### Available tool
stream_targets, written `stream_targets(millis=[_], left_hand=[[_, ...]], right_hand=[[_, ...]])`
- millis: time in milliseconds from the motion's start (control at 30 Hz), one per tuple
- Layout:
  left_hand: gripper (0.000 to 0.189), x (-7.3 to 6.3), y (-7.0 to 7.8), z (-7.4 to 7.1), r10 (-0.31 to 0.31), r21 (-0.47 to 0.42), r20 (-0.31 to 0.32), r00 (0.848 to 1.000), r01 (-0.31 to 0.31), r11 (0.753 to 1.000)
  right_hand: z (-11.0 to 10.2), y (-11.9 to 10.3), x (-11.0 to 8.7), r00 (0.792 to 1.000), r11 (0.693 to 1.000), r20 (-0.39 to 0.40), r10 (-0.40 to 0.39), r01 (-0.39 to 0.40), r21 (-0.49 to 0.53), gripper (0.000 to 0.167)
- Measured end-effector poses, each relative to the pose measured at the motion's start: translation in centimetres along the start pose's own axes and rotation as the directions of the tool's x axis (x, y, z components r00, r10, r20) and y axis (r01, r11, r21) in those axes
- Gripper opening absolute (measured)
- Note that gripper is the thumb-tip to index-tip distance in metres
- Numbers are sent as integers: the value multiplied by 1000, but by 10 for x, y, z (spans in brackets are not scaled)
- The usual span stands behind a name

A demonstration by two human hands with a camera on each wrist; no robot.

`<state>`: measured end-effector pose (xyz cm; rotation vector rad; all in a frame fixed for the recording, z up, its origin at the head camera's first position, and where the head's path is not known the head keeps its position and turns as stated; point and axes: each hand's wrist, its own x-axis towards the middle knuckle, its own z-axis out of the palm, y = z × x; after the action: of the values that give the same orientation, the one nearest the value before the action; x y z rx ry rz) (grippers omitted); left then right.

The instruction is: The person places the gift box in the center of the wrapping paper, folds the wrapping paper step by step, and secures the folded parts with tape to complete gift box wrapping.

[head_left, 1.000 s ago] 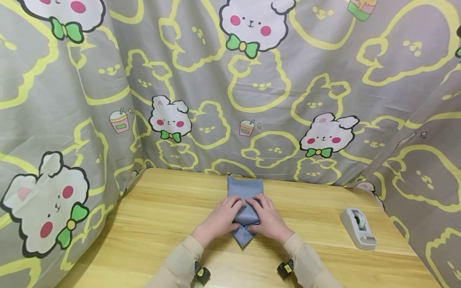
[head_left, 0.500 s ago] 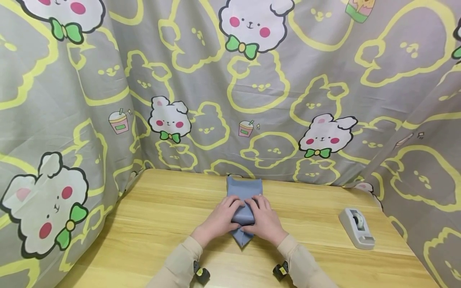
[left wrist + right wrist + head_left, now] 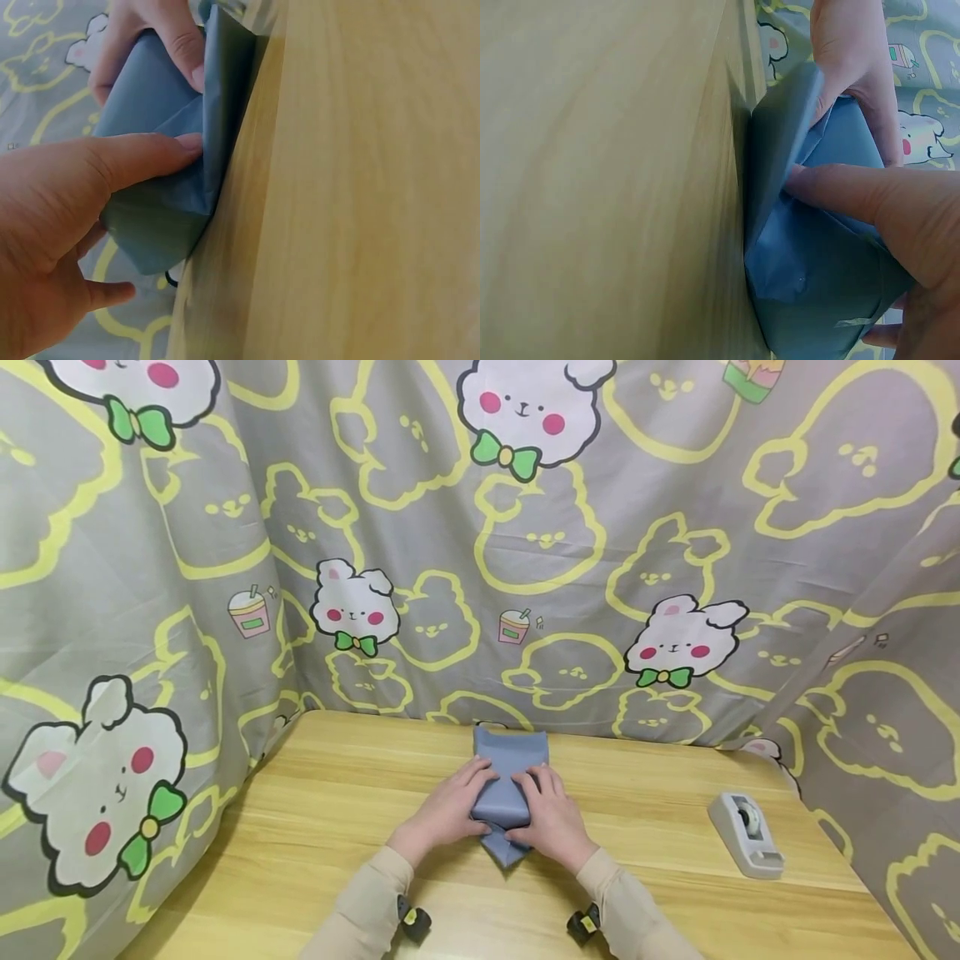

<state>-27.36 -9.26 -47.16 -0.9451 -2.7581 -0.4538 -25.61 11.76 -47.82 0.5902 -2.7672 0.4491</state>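
Note:
A box-shaped package wrapped in blue-grey paper lies on the table, lengthwise away from me. At its near end a pointed paper flap sticks out towards me. My left hand holds the package's left side, fingers near the top edge and thumb at the near end. On the other side, my right hand grips the package with bent fingers over its top edge. Both wrist views show the thumbs pressing into the fold behind the flap. A small strip of clear tape shows on the package's side.
A grey tape dispenser with a roll stands at the right of the wooden table. The paper's open far end reaches close to the back edge. A patterned curtain hangs behind and along both sides.
My left fingers have shifted outward to the package's left edge, baring more of its top. The right thumb has come inward at the near end. The flap's tip has lifted slightly.

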Motion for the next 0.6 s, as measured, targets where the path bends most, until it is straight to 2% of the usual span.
stream_targets(millis=[67, 133, 233, 300, 367, 500, 600], left_hand=[[81, 0, -1, -3, 1, -28, 30, 1000, -1, 1000], [82, -1, -4, -6, -1, -117, 80, 997, 10, 993], [81, -4, -10, -10, -12, -281, 154, 988, 55, 958], [78, -5, -14, -12, -12, -346, 172, 985, 71, 936], [74, -6, -17, -13, -5, -346, 160, 987, 61, 936], [69, -6, -16, -15, 6, -265, 111, 994, 24, 964], [72, -7, -14, -15, -2, -205, 96, 995, 22, 978]], right_hand=[[0, 0, 0, 1000, 1000, -13, -6, 6, -2, 86], [0, -1, 0, 1000, 1000, -26, -12, 12, -6, 85], [0, -1, 0, 999, 1000, -37, -17, 17, -9, 83], [1, -1, 0, 999, 1000, -41, -20, 20, -9, 83], [2, -1, 0, 999, 1000, -42, -22, 22, -10, 83], [2, -1, 1, 999, 1000, -43, -24, 23, -5, 83], [2, -2, 1, 999, 1000, -43, -27, 27, 5, 83]])
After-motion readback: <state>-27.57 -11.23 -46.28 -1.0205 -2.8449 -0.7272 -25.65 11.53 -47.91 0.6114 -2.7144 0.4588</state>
